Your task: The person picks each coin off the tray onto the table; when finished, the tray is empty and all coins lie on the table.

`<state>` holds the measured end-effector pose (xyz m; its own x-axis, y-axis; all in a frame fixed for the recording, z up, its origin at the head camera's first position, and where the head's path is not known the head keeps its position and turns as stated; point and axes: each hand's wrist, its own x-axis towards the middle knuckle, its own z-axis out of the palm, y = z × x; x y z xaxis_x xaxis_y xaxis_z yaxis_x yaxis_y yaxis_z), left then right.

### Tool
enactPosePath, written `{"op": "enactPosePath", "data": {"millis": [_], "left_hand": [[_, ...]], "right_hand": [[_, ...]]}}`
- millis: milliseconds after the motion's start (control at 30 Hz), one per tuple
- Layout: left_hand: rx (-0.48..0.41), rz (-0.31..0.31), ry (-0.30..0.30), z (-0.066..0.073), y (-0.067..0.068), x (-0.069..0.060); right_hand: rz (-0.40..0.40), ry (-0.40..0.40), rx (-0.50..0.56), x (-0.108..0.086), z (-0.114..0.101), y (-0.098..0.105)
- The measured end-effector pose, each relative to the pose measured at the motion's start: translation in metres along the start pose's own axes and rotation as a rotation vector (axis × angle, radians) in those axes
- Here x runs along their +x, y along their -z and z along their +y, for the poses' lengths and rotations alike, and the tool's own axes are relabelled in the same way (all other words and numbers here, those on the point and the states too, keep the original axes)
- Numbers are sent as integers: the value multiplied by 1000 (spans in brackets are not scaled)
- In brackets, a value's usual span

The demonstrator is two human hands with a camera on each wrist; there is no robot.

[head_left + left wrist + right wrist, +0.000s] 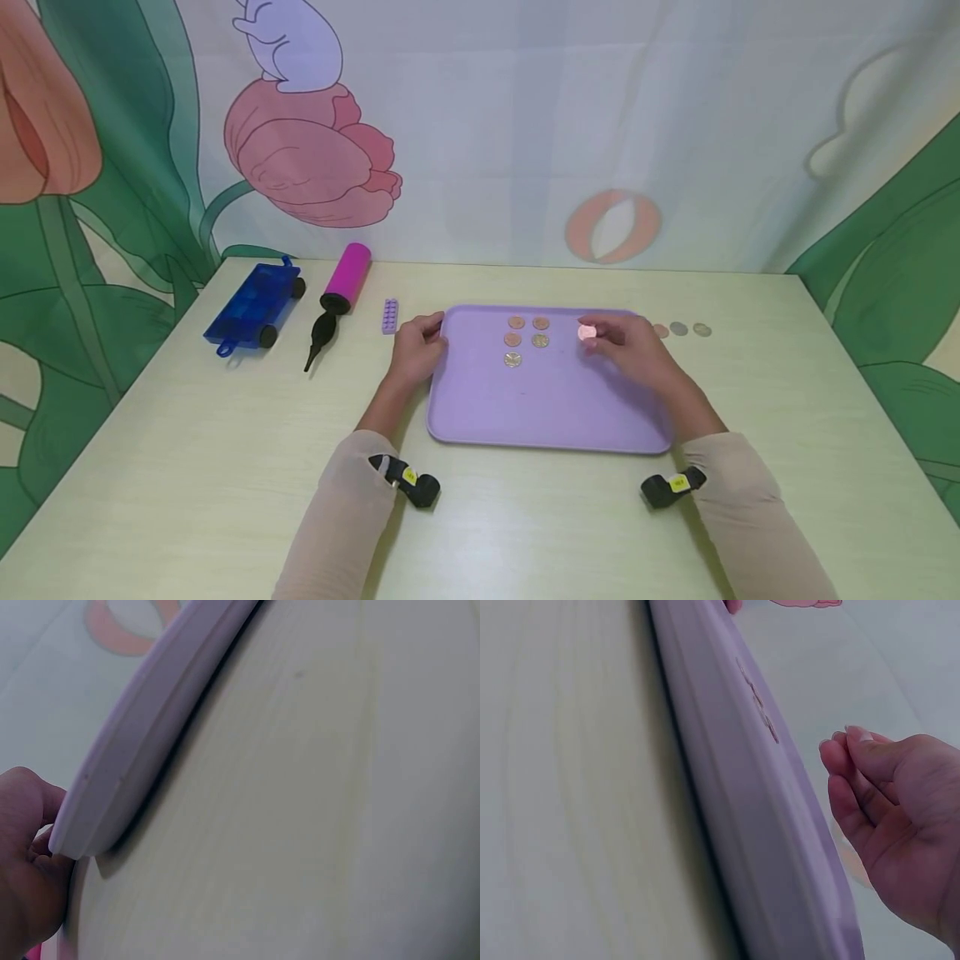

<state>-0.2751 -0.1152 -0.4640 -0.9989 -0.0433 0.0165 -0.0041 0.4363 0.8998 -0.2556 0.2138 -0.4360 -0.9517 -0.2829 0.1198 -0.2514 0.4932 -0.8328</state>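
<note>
Sleeves fronting your tray; left hand gripping it, right hand pinching a coin; five coins inside, three coins remaining outside.

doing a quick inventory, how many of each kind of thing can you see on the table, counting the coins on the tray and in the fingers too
tray: 1
coins: 9
toy cart: 1
pump: 1
toy brick: 1
total: 13

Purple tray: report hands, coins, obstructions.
Left hand grips purple tray at its left edge. Right hand pinches a coin above it. Five coins on tray. No obstruction visible.
</note>
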Motion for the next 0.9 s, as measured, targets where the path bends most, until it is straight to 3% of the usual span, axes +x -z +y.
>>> {"op": "enactPosePath", "data": {"millis": [300,467,633,900], "left_hand": [[5,-5,-8,-1,0,1],[3,-8,0,-2,-1,2],[0,-9,1,-1,-1,2],[-2,-6,6,0,0,2]], "right_hand": [[93,-75,-23,-15,13,23],[178,-74,-36,-28,20,36],[237,-111,-133,-39,35,49],[223,-243,-280,-48,53,61]]}}
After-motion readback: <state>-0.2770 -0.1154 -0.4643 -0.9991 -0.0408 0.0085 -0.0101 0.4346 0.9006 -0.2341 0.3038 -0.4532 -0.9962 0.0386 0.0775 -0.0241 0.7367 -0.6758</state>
